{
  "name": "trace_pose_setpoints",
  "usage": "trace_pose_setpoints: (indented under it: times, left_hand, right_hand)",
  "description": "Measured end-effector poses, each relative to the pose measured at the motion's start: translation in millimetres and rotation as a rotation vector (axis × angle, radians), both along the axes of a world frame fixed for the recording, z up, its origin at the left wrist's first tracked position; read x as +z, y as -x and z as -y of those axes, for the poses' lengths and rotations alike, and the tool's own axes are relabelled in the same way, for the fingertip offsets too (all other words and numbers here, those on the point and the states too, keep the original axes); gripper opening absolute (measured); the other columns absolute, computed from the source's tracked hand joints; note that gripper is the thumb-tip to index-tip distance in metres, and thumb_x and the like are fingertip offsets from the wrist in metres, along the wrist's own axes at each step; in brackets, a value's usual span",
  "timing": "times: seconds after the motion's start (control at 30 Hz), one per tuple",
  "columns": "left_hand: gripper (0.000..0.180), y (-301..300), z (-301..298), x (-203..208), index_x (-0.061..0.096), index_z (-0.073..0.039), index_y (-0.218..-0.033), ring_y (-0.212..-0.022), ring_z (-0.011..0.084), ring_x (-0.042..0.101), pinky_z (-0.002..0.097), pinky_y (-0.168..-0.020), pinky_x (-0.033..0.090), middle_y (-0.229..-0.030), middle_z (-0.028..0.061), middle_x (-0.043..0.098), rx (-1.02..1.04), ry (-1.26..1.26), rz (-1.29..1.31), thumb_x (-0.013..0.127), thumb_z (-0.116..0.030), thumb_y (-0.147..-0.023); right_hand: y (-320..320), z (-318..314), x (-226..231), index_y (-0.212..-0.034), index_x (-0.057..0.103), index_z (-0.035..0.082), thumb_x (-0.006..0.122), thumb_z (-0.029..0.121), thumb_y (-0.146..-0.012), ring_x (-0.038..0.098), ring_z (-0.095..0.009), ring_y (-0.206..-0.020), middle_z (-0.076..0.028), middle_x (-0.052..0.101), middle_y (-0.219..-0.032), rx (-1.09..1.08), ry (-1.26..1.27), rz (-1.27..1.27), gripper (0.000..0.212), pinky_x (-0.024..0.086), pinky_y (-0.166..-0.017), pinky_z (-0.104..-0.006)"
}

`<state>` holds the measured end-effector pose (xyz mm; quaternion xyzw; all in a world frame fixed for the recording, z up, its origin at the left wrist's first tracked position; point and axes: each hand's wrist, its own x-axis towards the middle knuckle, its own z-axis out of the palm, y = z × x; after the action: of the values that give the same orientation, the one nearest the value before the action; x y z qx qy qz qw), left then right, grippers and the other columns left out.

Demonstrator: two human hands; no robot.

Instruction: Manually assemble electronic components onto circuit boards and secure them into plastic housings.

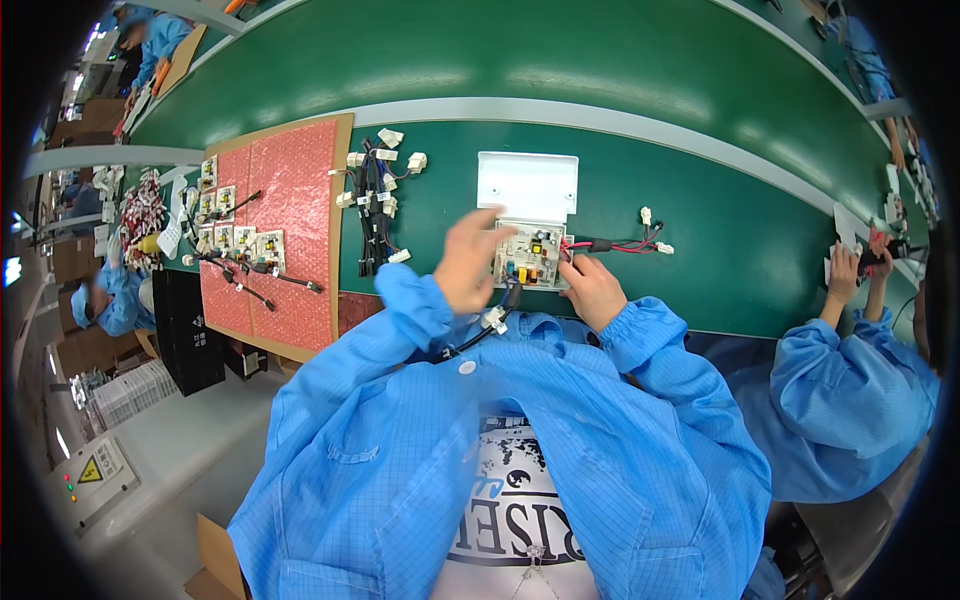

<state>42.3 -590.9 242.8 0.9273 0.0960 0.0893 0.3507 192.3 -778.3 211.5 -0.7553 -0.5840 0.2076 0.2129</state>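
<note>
Green bench (700, 250), circuit board (532, 255) between hands, apparently touching

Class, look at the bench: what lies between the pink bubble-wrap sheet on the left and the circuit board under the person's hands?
In the head view, a bundle of black wire harnesses with white connectors lies on the green bench, between the pink bubble-wrap sheet and the circuit board.
</note>
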Motion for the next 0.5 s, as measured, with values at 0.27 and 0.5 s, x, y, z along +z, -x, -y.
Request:
trace_pose_setpoints:
  times: [0.27, 0.5]
  left_hand:
    - [0.056, 9.1, 2.0, -0.7, 0.054, -0.012, -0.111, -0.123, 0.0347, 0.031, 0.0471, -0.099, 0.027, -0.132, 0.0136, 0.036, -0.172, -0.182, -0.044, 0.062, 0.002, -0.058]
    - [0.030, 12.9, 10.2, -26.5, 0.058, -0.004, -0.090, -0.118, 0.0315, 0.042, 0.0380, -0.091, 0.042, -0.126, 0.0155, 0.044, -0.192, -0.094, 0.052, 0.064, 0.001, -0.060]
  right_hand:
    - [0.6, -0.3, -1.1, -0.099, 0.049, 0.004, 0.068, 0.002, -0.061, 0.051, -0.031, -0.089, -0.012, 0.049, -0.091, 0.000, 0.007, -0.018, 0.042, 0.045, -0.074, -0.0384]
    - [2.2, 0.5, -1.8, -0.098, 0.049, 0.004, 0.068, 0.001, -0.060, 0.050, -0.031, -0.089, -0.012, 0.048, -0.092, -0.010, -0.010, -0.009, 0.042, 0.045, -0.074, -0.0376]
